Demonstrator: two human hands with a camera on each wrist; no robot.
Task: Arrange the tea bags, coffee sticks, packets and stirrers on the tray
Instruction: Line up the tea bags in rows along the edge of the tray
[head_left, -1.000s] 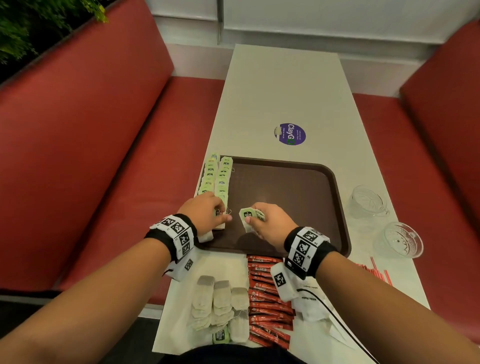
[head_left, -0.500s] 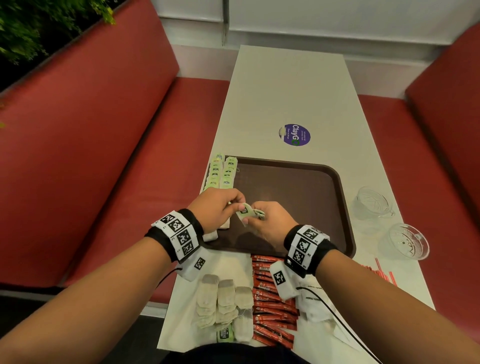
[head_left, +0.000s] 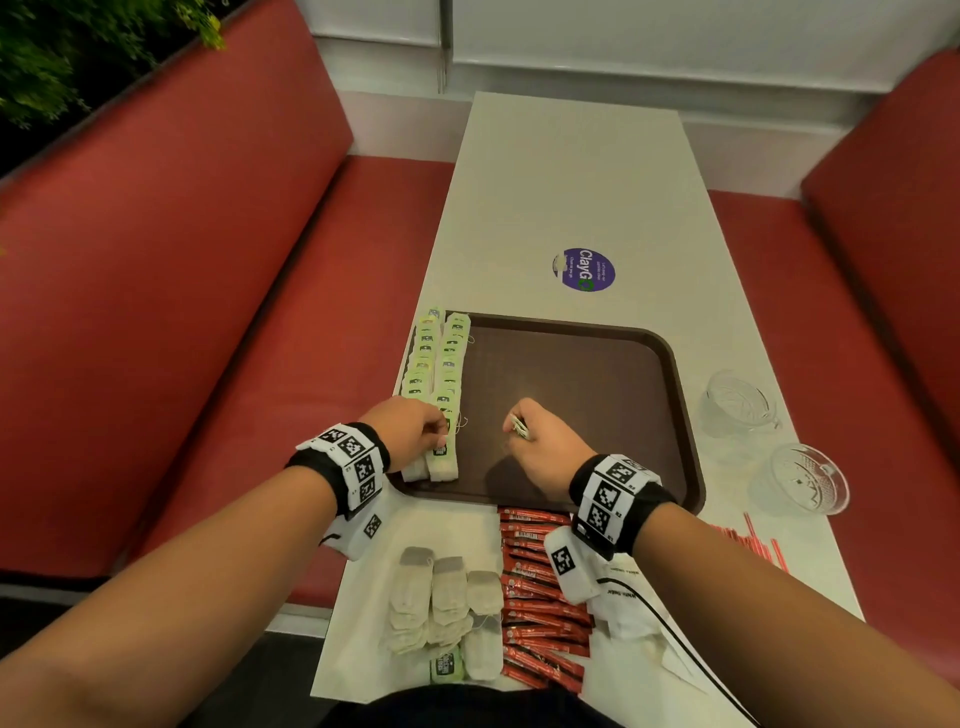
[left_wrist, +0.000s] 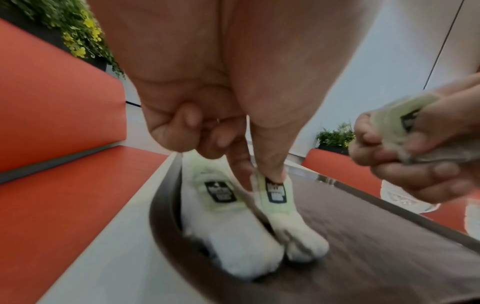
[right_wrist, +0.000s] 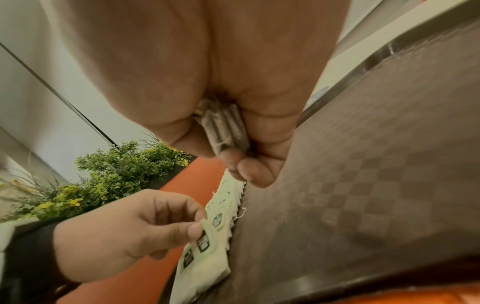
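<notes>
A brown tray (head_left: 597, 405) lies on the white table. Two rows of green-tagged tea bags (head_left: 447, 374) run along its left edge. My left hand (head_left: 444, 434) pinches the tag of the nearest tea bag (left_wrist: 275, 193) in the right-hand row between thumb and forefinger, and the bag lies on the tray. My right hand (head_left: 517, 426) hovers over the tray's near middle, a little apart, gripping a small stack of tea bags (right_wrist: 223, 127). More loose tea bags (head_left: 441, 608), red coffee sticks (head_left: 535, 587), white packets (head_left: 628, 608) and red stirrers (head_left: 753, 545) lie on the table near me.
Two glass cups (head_left: 737, 405) (head_left: 800, 478) stand right of the tray. A purple sticker (head_left: 584, 270) marks the table beyond it. Red bench seats (head_left: 208, 312) flank the narrow table, and plants (head_left: 47, 62) sit behind the left one.
The hands met over the tray's left part half a second ago. Now they have parted: the left hand holds a bag down at the near end of the row, the right has drawn right.
</notes>
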